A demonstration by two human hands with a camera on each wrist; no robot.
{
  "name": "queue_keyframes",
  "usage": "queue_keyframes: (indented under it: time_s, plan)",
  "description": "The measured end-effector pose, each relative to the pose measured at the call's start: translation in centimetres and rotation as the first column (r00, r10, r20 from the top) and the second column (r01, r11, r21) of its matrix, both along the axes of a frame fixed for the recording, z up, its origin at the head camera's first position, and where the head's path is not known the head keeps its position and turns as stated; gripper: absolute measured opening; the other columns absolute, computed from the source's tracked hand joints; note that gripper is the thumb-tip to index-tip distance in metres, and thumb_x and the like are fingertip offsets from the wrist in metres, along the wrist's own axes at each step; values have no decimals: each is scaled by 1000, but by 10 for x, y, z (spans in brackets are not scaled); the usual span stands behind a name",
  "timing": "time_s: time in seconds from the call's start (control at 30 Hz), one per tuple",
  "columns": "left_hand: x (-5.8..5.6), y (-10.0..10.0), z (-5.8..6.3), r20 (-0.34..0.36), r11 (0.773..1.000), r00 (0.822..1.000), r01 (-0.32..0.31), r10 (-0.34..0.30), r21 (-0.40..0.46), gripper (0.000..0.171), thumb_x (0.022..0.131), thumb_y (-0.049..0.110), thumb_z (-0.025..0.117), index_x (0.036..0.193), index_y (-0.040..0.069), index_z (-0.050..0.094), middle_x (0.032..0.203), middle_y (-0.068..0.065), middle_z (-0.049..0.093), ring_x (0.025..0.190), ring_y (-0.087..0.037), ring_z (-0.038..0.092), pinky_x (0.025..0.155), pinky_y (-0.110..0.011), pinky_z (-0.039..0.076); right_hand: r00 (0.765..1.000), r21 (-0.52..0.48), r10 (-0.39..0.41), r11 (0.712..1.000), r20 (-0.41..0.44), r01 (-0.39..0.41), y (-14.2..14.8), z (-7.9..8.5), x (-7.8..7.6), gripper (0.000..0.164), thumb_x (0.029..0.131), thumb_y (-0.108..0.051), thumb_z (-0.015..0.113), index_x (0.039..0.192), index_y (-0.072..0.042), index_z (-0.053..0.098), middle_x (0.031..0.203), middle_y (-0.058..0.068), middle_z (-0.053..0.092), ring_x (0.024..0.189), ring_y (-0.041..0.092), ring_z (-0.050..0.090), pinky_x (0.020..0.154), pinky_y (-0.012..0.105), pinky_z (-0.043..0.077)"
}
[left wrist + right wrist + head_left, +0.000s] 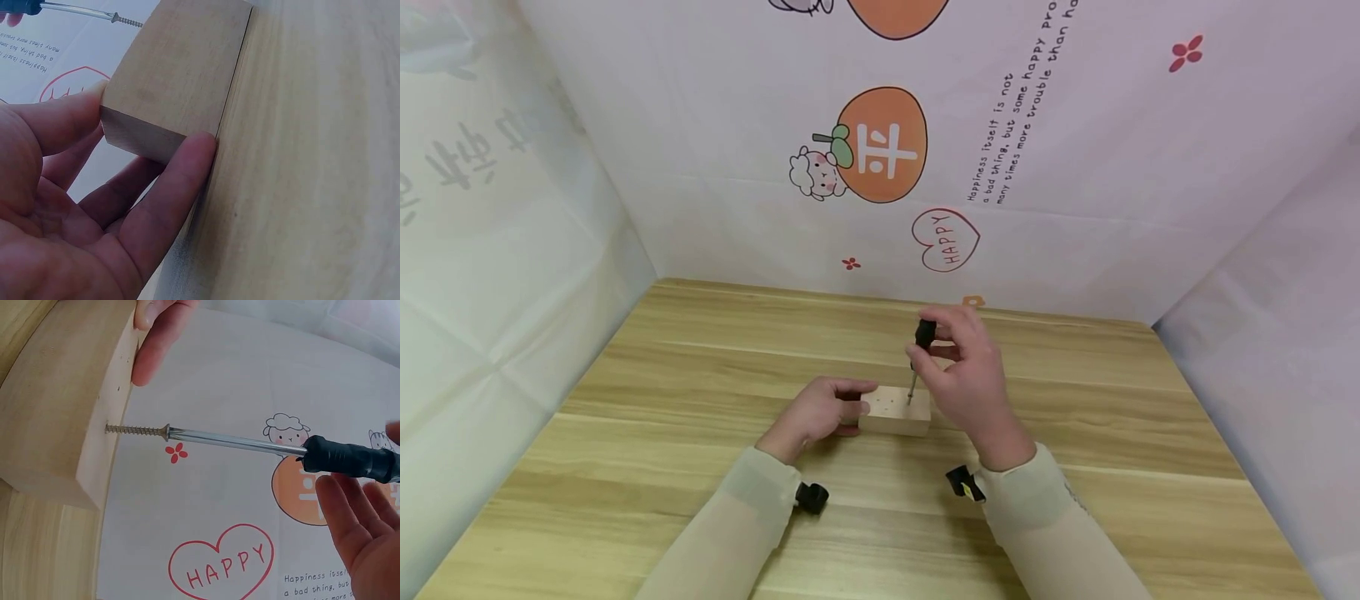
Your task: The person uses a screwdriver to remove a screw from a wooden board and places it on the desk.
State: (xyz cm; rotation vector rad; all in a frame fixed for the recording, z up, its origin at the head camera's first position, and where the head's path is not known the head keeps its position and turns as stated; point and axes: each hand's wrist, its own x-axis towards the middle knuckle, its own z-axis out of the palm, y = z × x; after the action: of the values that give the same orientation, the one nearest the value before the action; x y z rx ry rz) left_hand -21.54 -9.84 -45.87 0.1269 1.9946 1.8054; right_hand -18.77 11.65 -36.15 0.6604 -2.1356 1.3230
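A pale wooden block lies on the table, with several small holes in its top face. My left hand grips its left end, fingers and thumb on opposite sides, as the left wrist view also shows. Partway into the top face, near the right end, stands a threaded screw, most of its thread exposed. The tip of a screwdriver with a black handle and bright shaft meets the screw's head, roughly in line with it. Above the block, my right hand holds that handle between thumb and fingers.
The wood-grain table extends on all sides of the block. Behind it hangs a printed white cloth with orange fruit, a sheep and a red heart; more cloth closes the left and right sides. Small black mounts sit at both wrists.
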Motion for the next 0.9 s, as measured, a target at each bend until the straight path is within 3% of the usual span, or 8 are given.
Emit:
queue_keyframes:
  time_s: [0.1, 0.33, 0.63, 0.9]
  plan:
    - [0, 0, 0, 0, 1000, 1000, 4, -4, 5, 35, 95, 6, 69, 129, 13, 70, 130, -10, 57, 103, -24, 60, 77, -38, 59, 999, 23, -45, 999, -3, 45, 0, 1, 0, 33, 87, -2, 77, 118, -6, 68, 109, 9, 56, 91, 21, 65, 70, 33, 60]
    - [0, -1, -1, -1, 1000, 1000, 6, -6, 9, 35, 95, 7, 69, 130, 13, 69, 131, -10, 55, 105, -24, 59, 77, -38, 59, 999, -1, -30, 1000, 23, 30, 1, 2, 1, 39, 93, 8, 64, 130, -4, 62, 113, 11, 63, 95, 23, 69, 76, 35, 59]
    - [0, -1, -1, -4, 1000, 1000, 3, -3, 3, 35, 94, 6, 70, 129, 12, 70, 132, -11, 55, 106, -24, 58, 77, -38, 59, 996, 18, -86, 996, 10, 86, -1, 2, 0, 33, 91, -2, 73, 123, -6, 67, 108, 10, 58, 92, 19, 64, 76, 34, 59]
    - [1, 0, 0, -1, 1000, 1000, 4, -3, 7, 34, 95, 6, 69, 129, 12, 70, 133, -11, 55, 107, -24, 59, 77, -38, 59, 999, -82, 8, 997, 45, -4, -2, 2, 0, 37, 94, 9, 58, 129, -3, 59, 107, 7, 69, 93, 19, 68, 82, 28, 56]
